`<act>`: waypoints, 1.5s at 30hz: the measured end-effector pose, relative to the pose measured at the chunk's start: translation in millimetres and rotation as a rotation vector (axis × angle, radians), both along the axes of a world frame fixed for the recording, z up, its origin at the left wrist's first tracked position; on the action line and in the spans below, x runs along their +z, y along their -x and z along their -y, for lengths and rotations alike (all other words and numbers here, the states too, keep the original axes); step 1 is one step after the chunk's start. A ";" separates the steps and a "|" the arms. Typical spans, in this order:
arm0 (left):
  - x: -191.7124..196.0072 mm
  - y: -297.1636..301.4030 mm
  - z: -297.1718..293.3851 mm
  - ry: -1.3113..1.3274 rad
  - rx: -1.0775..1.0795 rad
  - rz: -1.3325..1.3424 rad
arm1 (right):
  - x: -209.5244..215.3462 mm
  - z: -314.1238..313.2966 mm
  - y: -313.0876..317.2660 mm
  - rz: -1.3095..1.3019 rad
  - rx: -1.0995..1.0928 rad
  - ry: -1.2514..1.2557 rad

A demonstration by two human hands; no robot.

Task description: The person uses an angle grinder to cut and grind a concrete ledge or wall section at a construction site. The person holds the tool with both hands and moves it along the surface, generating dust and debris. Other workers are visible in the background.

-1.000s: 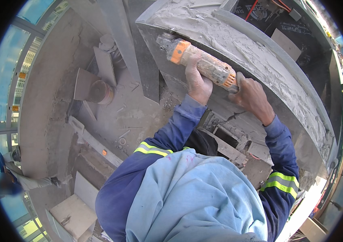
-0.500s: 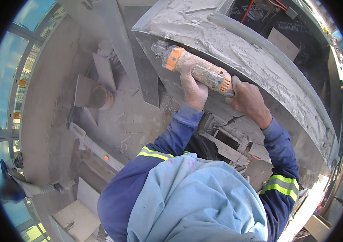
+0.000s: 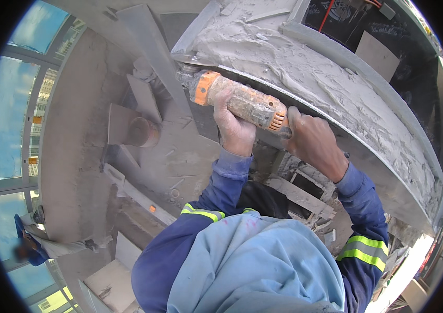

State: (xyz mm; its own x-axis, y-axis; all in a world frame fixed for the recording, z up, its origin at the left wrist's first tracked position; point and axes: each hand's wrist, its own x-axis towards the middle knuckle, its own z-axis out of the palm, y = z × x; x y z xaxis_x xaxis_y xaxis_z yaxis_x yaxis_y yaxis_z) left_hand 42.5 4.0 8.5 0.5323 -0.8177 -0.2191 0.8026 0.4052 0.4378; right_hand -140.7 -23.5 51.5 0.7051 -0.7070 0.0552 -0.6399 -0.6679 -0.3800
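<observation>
At upper centre, grinder (image 3: 252, 106): left hand (image 3: 235, 128) is gripping its middle, right hand (image 3: 312, 140) its rear.
Disc (image 3: 200, 62): perhaps touching slab (image 3: 294, 62).

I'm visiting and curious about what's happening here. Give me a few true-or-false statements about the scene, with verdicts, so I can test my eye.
1. The left hand holds the power tool closer to its head than the right hand does. True.
2. The right hand hangs free of the tool. False: it grips the tool's rear end.
3. The power tool is bright green all over. False: it is orange and dusty grey.
4. A round bucket stands left of the tool in the picture. True.
5. The right sleeve is plain red. False: it is dark blue with yellow and silver bands.
</observation>
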 end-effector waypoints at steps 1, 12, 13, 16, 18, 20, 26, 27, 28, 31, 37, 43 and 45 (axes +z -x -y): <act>-1.2 -0.9 -1.7 0.001 -0.014 0.000 | -0.6 -0.3 -0.3 0.005 0.003 0.001; -2.6 27.8 -12.9 -0.002 -0.101 0.024 | 5.6 -8.0 26.7 -0.089 -0.063 -0.124; -2.1 31.0 -14.4 0.005 -0.104 0.015 | 6.0 -8.9 29.3 -0.099 -0.069 -0.129; -1.3 41.0 -18.3 0.021 -0.129 0.005 | 6.4 -11.0 40.6 -0.101 -0.078 -0.108; -2.2 46.2 -19.5 0.030 -0.144 -0.001 | 4.3 -13.2 46.2 -0.100 -0.084 -0.077; -6.1 49.7 -20.2 0.033 -0.149 -0.011 | 3.6 -14.7 51.7 -0.096 -0.085 -0.063; 1.2 63.5 -21.9 0.026 -0.164 -0.014 | 3.7 -15.8 66.2 -0.096 -0.083 -0.072; 0.1 64.5 -22.2 0.032 -0.169 -0.023 | 3.9 -15.9 67.4 -0.098 -0.086 -0.071; -2.0 65.1 -21.6 0.038 -0.173 -0.031 | 4.1 -16.0 68.6 -0.100 -0.088 -0.070; -2.2 67.1 -20.9 0.038 -0.159 -0.026 | 2.2 -15.1 69.4 -0.105 -0.091 -0.073; -6.2 71.3 -18.7 0.019 -0.118 -0.010 | 5.6 -16.1 70.4 -0.086 -0.086 -0.086; -5.1 74.9 -19.5 0.022 -0.121 0.000 | 2.2 -15.7 74.8 -0.046 -0.069 -0.070; -3.2 76.2 -21.4 0.027 -0.122 0.014 | 4.8 -17.0 75.0 -0.031 -0.041 -0.017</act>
State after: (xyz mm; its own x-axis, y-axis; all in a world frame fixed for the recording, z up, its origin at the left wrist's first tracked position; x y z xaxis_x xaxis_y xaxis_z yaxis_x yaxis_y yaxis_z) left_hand -33.7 25.4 5.3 0.4318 -0.8820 -0.1889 0.8404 0.3173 0.4394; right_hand -215.7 -6.5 56.3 0.6767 -0.7360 0.0213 -0.6783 -0.6343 -0.3708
